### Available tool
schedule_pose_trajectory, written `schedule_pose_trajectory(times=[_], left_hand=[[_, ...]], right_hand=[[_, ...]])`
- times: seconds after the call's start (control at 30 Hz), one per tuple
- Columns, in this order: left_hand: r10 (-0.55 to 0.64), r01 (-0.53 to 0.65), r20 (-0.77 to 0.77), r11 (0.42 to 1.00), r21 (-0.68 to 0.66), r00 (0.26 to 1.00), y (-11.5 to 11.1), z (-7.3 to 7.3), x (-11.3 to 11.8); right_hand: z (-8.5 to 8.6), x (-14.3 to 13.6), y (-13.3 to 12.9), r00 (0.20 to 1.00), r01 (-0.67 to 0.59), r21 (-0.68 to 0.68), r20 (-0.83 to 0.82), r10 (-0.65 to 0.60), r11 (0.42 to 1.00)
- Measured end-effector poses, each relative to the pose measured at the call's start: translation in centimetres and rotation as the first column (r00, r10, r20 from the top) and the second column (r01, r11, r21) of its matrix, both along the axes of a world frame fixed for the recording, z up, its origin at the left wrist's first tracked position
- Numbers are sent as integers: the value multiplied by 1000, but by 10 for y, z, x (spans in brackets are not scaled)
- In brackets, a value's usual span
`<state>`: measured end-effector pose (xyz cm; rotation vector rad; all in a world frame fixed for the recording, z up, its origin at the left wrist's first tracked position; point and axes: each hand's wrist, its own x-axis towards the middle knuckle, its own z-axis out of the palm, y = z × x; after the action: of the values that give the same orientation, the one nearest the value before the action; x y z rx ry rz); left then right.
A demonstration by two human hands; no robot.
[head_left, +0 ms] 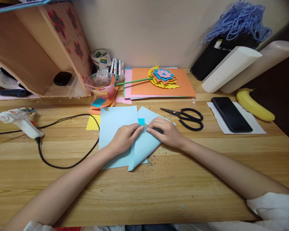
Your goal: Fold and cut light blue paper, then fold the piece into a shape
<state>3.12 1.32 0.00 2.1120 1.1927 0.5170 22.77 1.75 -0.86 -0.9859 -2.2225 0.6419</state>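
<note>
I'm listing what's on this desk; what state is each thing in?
Scissors: blades look closed
Phone: screen dark
Banana: unpeeled
Glue gun: lying down, cord attached
Plastic tub: open, holding scraps
Paper flower: assembled, lying down
Right light blue sheet: folded over
White roll: tilted

Banana (254, 106) beside black phone (231, 115)

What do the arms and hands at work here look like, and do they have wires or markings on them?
They are a person's, not a machine's. The left hand and right hand are bare, with no gloves, rings or watch visible. The forearms are uncovered up to loose white sleeves. No cables or markings show on them.
</note>
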Motion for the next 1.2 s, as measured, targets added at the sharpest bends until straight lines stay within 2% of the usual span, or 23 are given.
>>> schedule_pose_trajectory(times=[0.6,0.7,0.77,0.83,0.9,1.0,1.07,1.2], left_hand=[[-28,30,-31,998,48,999,-1,-1,0],[28,-25,-30,996,87,999,-2,-1,0],[105,-106,11,988,115,994,-3,-1,-1],[186,-195,77,971,137,979,-3,-1,-2],[254,-274,140,949,155,957,-4,0,-2],[318,-354,203,918,179,926,-5,1,-3],[334,-380,230,905,193,914,-5,2,-3],[315,-365,244,909,199,917,-6,2,-3]], right_hand=[[2,-1,-1,1000,-1,11,18,1,1000],[3,0,-1,999,29,5,14,-29,1000],[2,1,-1,994,111,-7,-15,-111,994],[0,2,1,969,223,-57,-91,-228,973],[-4,2,5,923,289,-169,-213,-321,942],[-9,2,10,832,207,-379,-417,-366,902],[-10,2,12,782,131,-474,-491,-385,871],[-6,0,10,794,-4,-586,-494,-353,810]])
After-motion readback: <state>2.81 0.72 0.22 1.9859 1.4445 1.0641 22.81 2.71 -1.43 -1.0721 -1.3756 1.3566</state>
